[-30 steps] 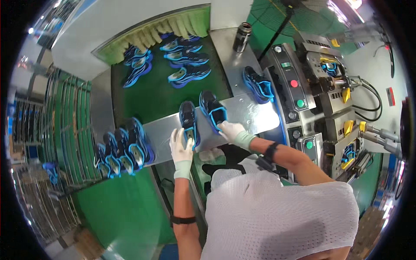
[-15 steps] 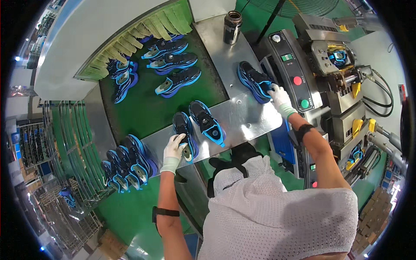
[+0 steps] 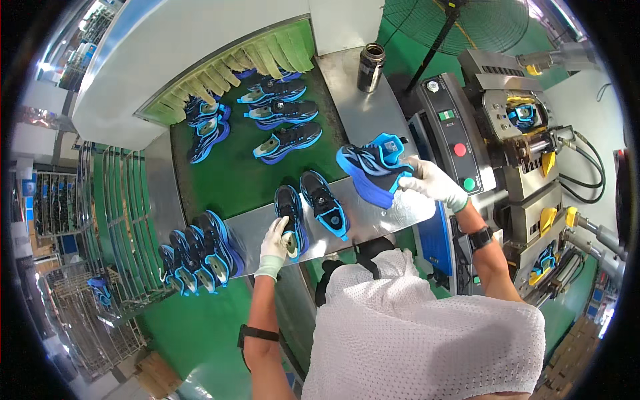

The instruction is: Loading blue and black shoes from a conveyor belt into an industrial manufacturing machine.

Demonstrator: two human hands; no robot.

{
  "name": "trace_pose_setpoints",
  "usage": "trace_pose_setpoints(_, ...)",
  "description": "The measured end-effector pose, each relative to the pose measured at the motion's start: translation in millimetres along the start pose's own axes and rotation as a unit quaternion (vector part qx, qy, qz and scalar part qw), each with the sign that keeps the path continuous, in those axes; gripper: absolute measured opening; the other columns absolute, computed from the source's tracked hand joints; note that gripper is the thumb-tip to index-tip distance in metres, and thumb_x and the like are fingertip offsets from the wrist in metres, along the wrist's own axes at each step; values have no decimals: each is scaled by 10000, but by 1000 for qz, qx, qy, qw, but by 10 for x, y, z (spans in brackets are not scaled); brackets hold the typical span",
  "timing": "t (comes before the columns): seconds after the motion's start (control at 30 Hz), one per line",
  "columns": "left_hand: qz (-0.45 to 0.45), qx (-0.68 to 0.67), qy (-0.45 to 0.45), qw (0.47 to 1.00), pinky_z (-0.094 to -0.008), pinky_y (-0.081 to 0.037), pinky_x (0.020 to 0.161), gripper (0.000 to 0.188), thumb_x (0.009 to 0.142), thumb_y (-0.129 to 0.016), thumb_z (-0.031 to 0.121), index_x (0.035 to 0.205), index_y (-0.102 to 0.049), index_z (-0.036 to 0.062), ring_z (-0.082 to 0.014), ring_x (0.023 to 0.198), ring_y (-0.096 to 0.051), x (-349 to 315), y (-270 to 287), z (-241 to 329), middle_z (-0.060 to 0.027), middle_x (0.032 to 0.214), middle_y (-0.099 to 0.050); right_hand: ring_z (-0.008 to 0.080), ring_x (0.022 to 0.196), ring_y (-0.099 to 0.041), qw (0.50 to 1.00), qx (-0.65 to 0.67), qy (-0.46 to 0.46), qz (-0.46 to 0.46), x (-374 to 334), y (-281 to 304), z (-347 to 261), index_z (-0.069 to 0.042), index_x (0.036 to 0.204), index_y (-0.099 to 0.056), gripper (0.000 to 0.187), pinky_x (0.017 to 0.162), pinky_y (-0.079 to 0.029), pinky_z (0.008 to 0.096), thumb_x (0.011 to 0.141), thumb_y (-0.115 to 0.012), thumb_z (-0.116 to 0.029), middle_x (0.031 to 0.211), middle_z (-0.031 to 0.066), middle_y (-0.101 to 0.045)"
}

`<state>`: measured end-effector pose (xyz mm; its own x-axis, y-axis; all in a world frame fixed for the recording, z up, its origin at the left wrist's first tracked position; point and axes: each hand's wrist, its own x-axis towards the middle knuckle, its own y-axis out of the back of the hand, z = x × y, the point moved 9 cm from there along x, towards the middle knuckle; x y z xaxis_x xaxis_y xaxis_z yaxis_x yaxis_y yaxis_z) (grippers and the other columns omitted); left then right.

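My right hand [image 3: 435,185], white-gloved, pinches a black and blue sneaker [image 3: 375,175] by its heel. That sneaker hangs tilted above the steel ledge, its blue-purple sole facing down and left. My left hand [image 3: 273,248], also gloved, has its fingers closed at the heel of another sneaker [image 3: 288,203], which rests on the ledge. Just right of it, one more sneaker [image 3: 324,202] lies on the ledge with its opening toward me. Left of my left hand, a row of several sneakers [image 3: 212,245] leans together at the ledge's end.
Beyond the steel ledge [image 3: 256,235], several sneakers sit on a green conveyor belt [image 3: 247,183] below a fringed curtain [image 3: 230,70]. A dark bottle [image 3: 371,68] stands at the back. To the right are a button panel [image 3: 455,133] and a pressing machine [image 3: 507,110]; at left, a metal rack [image 3: 120,200].
My right hand has lifted its sneaker off the steel surface and turned it, bringing it left and nearer to me. My left hand stays at its sneaker's heel. The view has shifted slightly.
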<state>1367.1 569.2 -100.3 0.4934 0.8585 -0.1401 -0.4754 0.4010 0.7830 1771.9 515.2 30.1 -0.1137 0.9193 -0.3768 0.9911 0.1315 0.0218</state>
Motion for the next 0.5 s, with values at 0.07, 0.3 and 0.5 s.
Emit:
trace_pose_setpoints(0.07,-14,-10,7,1000,-421,-488,998,424,968,-605,217,1387,-554,176,-360,1206,-570,70,27,-14,-120,1361,-571,26,757,-574,1000,3,26,11,-73,-84,-119,-30,1305,-568,443,636,-446,196,953,-717,-255,883,-23,-661)
trace_pose_setpoints(0.3,-26,-23,20,999,-426,-487,971,305,998,-540,239,1266,-643,135,-365,1122,-606,201,203,-8,-151,1207,-634,72,786,-612,986,-157,58,-5,-16,-270,-220,-48,1280,-612,401,692,-486,249,930,-729,-205,910,20,-672)
trace_pose_setpoints(0.5,-69,-141,85,984,-396,-433,1055,385,962,-601,285,1300,-638,104,-362,1217,-570,317,159,-17,-190,1289,-606,376,1003,-621,866,-467,179,10,319,-818,693,-63,1116,-616,257,888,-499,459,868,-664,-107,1079,157,-651)
